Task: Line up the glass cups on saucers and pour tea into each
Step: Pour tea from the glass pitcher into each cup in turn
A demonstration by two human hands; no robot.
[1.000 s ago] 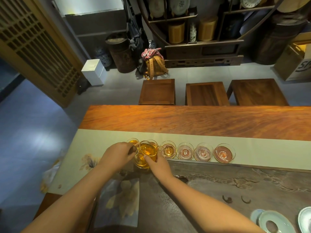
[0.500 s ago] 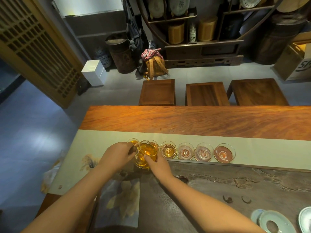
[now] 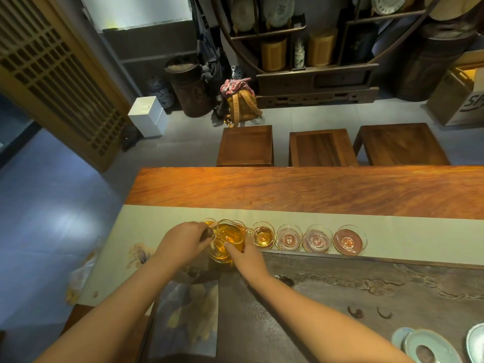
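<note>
Left hand gripping the dark handle of a glass pitcher of amber tea, right hand with fingers pressed against its near side, over the left end of the cup row on the runner across the counter.

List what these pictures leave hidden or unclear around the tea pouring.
- Head view: the cup under the pitcher is covered by it, so its fill is unknown.
- The leftmost cup is mostly behind the left hand.
- The right hand hides its fingertips' grip.
- The white dishes are cut off by the frame's corner.
</note>
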